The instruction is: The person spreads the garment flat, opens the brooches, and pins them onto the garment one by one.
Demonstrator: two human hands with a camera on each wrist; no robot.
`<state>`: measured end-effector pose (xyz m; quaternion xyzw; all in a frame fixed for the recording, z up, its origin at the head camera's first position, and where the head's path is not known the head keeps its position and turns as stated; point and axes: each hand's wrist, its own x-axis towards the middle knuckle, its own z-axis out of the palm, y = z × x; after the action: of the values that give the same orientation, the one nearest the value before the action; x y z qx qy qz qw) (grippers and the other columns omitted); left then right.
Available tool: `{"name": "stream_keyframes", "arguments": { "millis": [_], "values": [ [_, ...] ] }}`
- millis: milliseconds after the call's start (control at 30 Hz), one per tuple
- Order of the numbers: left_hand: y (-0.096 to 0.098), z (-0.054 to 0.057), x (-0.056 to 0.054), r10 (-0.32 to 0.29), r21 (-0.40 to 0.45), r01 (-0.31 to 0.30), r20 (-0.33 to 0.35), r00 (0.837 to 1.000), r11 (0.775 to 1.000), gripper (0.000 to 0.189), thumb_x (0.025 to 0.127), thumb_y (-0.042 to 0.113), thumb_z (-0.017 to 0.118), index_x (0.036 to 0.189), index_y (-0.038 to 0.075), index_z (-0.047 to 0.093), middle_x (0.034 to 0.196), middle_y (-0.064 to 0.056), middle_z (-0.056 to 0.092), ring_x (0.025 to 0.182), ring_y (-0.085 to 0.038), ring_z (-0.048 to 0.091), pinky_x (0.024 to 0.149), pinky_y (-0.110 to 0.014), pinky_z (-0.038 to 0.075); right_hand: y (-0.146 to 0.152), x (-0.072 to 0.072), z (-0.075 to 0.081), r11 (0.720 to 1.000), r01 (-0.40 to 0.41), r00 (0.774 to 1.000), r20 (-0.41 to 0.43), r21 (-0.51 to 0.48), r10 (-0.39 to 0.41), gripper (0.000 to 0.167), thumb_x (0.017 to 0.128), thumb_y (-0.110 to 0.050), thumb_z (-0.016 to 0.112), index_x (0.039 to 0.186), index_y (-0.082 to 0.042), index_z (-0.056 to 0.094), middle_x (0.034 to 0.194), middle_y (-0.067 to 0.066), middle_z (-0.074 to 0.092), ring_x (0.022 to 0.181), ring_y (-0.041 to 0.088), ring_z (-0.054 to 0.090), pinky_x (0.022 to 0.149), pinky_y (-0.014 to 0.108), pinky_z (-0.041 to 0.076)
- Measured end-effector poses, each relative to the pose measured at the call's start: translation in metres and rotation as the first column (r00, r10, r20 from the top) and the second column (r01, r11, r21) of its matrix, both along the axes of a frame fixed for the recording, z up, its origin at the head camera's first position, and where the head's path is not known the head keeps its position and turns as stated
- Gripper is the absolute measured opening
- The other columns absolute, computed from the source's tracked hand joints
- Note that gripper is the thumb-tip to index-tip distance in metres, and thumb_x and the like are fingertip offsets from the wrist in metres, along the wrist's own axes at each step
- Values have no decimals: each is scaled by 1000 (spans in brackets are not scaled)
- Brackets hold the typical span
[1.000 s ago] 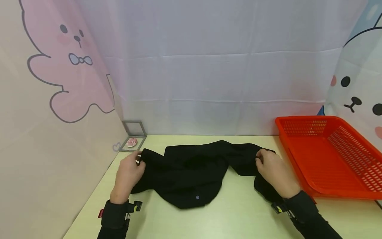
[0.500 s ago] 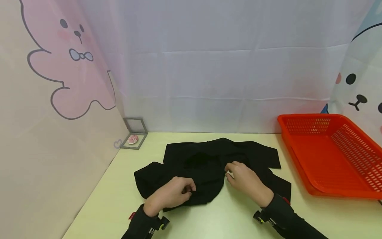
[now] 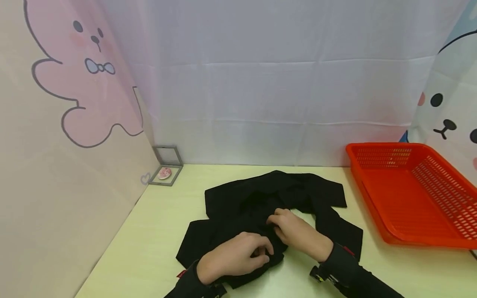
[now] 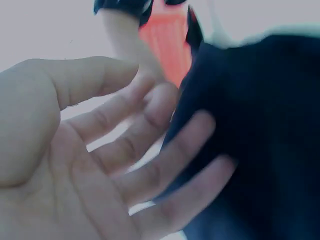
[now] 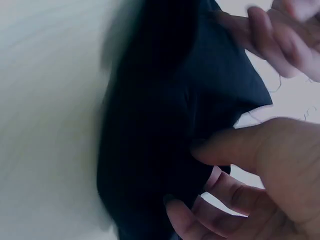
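A crumpled black garment (image 3: 238, 198) lies on the pale yellow table (image 3: 149, 240), with sleeve-like ends spread to the left and right. Its near part is bunched under both hands. My left hand (image 3: 242, 254) is low over this near part; in the left wrist view its fingers are loosely bent and apart, the fingertips over the black cloth (image 4: 265, 125) and the thumb away from it. My right hand (image 3: 296, 231) is at the right edge of the bunched part. In the right wrist view its thumb and fingers pinch the garment's edge (image 5: 150, 150).
A red plastic basket (image 3: 367, 200) with perforated sides stands at the right. A small grey-edged open case (image 3: 161, 182) with a pink and white round piece sits in the back left corner. Printed curtains (image 3: 238, 82) hang behind and along the left side.
Both hands have come inward from the garment's outer ends to its middle. The left moved right and nearer. The near part of the garment has shifted toward me and folded up.
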<state>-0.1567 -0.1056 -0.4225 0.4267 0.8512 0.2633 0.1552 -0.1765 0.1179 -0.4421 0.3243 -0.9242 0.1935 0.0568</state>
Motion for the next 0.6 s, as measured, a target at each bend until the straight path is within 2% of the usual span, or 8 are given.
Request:
{"name": "stream_keyframes", "arguments": {
  "millis": [100,200,267,367,467,533,600],
  "values": [
    [-15,12,-7,159,34,-158,-8,987,987,13,100,20,69,111,15,74,90,14,67,76,5,58,69,-15,51,13,2,2,999,37,999,-5,-3,-37,20,87,8,69,94,-10,74,86,0,59,78,17,57,68,29,52],
    [-33,20,-17,286,61,-283,-56,956,957,11,99,19,70,109,14,75,92,9,68,79,-1,61,70,-21,52,32,4,3,992,125,992,-31,-9,-125,24,82,9,71,87,-14,72,85,-2,58,78,16,55,65,29,50],
    [-44,22,-24,351,68,-346,-83,933,936,11,98,17,71,108,13,74,93,6,69,80,-5,62,69,-23,52,45,5,4,980,201,977,-76,-9,-201,24,79,9,71,85,-14,71,83,-1,59,75,17,57,62,30,50],
    [-59,18,-32,439,44,-437,-92,894,898,11,98,15,71,108,11,73,93,1,69,77,-10,62,67,-27,52,61,5,5,944,330,933,-146,-10,-328,21,79,9,71,84,-11,71,82,5,62,71,24,59,56,34,51],
    [-68,11,-38,505,-22,-507,-67,861,862,17,96,16,73,111,7,72,98,-5,70,78,-14,62,66,-31,52,72,3,7,909,416,896,-163,-19,-413,18,80,10,69,87,-6,72,83,11,64,69,31,61,53,41,52],
    [-70,7,-40,521,-71,-522,-35,853,850,22,95,15,75,114,5,71,103,-10,70,82,-18,64,69,-35,54,75,1,9,903,428,893,-143,-20,-427,16,80,9,69,90,-4,72,85,13,65,71,33,62,55,44,53],
    [-70,2,-41,517,-117,-513,4,856,851,28,94,14,76,118,2,70,108,-14,70,88,-23,66,74,-40,56,75,-1,10,913,408,906,-115,-26,-408,16,81,8,69,92,-2,72,87,15,66,74,32,63,61,45,55]
  ]
}}
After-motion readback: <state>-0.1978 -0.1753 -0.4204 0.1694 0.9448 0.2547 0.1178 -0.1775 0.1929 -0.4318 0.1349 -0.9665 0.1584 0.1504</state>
